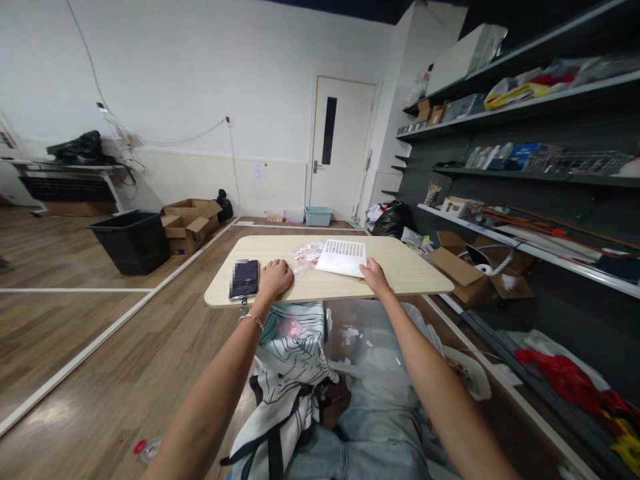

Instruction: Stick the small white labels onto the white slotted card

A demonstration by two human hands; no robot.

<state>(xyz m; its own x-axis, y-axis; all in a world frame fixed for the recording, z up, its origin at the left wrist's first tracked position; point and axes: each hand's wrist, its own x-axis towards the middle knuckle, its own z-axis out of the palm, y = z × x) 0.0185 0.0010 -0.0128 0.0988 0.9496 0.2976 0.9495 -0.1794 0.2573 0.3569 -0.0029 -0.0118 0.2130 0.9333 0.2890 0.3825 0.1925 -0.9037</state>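
Noted at far left, on the floor: black bin [131, 247], with open carton [186, 230] just beside. Next, toward the left end of the table [220, 283]: phone [245, 280], lying flat near the front edge. Just right of the phone: left hand [277, 277], resting palm down on the tabletop, fingers curled inward. Underside hidden from this angle, so not possible to tell whether closed on anything. Below the front edge: patterned cloth [300, 363], hanging in loose folds.

Beyond and to the right of the left hand: clear packets [309, 253], lying in a loose heap. Then, at the middle of the table: white sheet [343, 260] (row of slots along the far part, plain nearer the front), left side next to the packets. Below, under the front edge: clear tub [380, 369], with white scraps [369, 343] inside. At the sheet's near right corner: right hand [374, 275], gripping the sheet between thumb and fingers.

Step in hand, as judged: handling the sheet one-handed beside the packets. Next move, as judged: calls for a firm corner pinch, a level sheet, and left fingers freed for support without disturbing the packets.
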